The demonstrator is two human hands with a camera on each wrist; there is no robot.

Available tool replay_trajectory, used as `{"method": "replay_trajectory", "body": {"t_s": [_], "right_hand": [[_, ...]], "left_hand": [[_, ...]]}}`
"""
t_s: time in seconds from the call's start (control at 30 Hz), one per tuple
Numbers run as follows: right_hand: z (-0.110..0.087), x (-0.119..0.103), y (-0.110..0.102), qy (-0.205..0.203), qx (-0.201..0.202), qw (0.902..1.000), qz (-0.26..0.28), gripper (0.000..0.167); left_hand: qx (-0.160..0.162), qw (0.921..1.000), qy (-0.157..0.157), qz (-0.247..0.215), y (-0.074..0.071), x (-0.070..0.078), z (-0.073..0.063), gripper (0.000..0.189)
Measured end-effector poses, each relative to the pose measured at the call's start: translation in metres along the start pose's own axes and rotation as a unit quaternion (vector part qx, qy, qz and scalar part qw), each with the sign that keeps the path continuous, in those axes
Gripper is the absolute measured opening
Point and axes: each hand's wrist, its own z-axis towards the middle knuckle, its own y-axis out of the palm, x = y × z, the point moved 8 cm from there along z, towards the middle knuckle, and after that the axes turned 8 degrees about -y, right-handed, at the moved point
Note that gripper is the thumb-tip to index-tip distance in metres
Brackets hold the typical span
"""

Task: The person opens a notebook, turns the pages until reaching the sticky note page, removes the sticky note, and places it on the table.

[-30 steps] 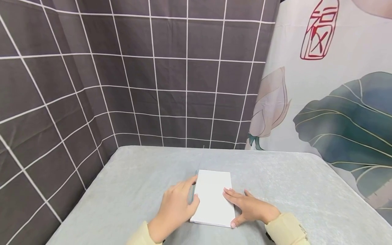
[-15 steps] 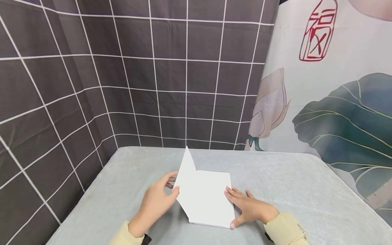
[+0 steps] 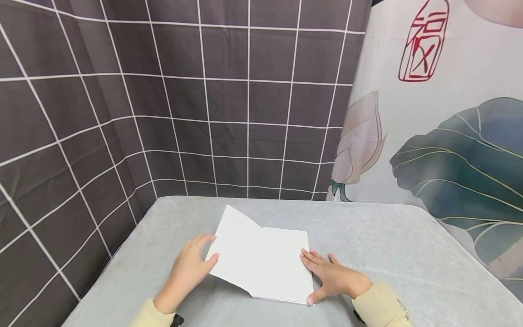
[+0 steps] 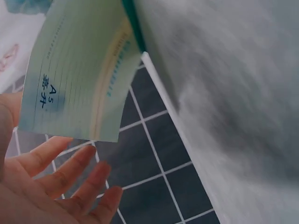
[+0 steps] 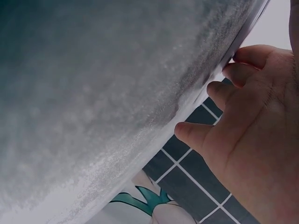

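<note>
A notebook (image 3: 282, 265) with blank white pages lies opened on the grey-clothed table. Its left side, the front cover (image 4: 79, 70), slants up from the spine; the left wrist view shows its pale green printed outside marked A5. My left hand (image 3: 185, 265) is at that raised left edge, thumb and index fingertip overlapping the white inner side. The other fingers (image 4: 74, 170) spread loosely below the cover. My right hand (image 3: 335, 274) rests flat on the notebook's right edge, fingertips on the page and thumb near the lower right corner.
The table (image 3: 408, 254) reaches back to a dark curtain (image 3: 224, 100) with white grid lines, which also runs along the left. A white cloth (image 3: 367, 54) with lotus prints and a red seal hangs at the right.
The notebook, closed over to a narrow strip at its left a second ago, has its cover swung up and leftward. My left hand has travelled left with it; the right has stayed in place.
</note>
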Motion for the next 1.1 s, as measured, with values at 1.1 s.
{"method": "replay_trajectory", "body": {"t_s": [1.1], "right_hand": [[-0.002,0.003,-0.004,0.003,0.0,1.0,-0.004,0.114]], "left_hand": [[-0.158,0.9752,0.071,0.137,0.047,-0.017,-0.01,0.028]]}}
